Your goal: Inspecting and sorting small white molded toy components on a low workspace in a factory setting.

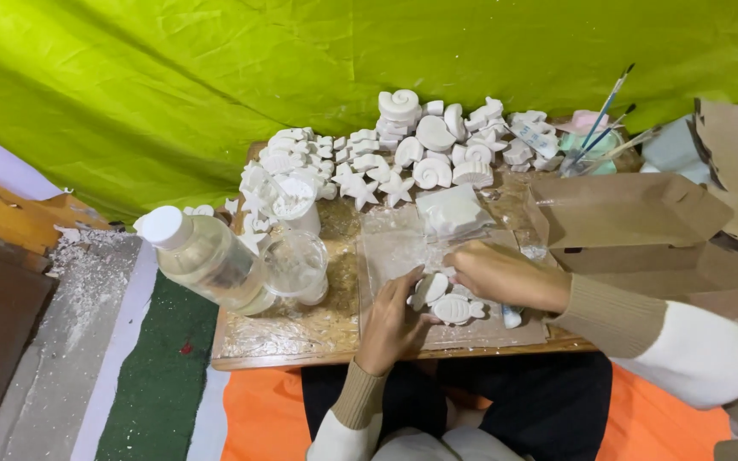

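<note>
My left hand (392,323) rests on the near part of a small wooden table (284,346), its fingers touching a white plaster shell piece (430,288). A white plaster fish (457,309) lies just right of it on a clear plastic sheet (395,248). My right hand (506,275) reaches in from the right, curled over the sheet right above the fish; what its fingers grip is hidden. A heap of white plaster sea figures (420,154) covers the far half of the table.
A clear plastic bottle with a white cap (202,256) and a clear cup (296,266) stand at the left. An open cardboard box (642,230) sits at the right, with paintbrushes in a cup (595,137) behind it. Green cloth hangs behind, and an orange mat lies under me.
</note>
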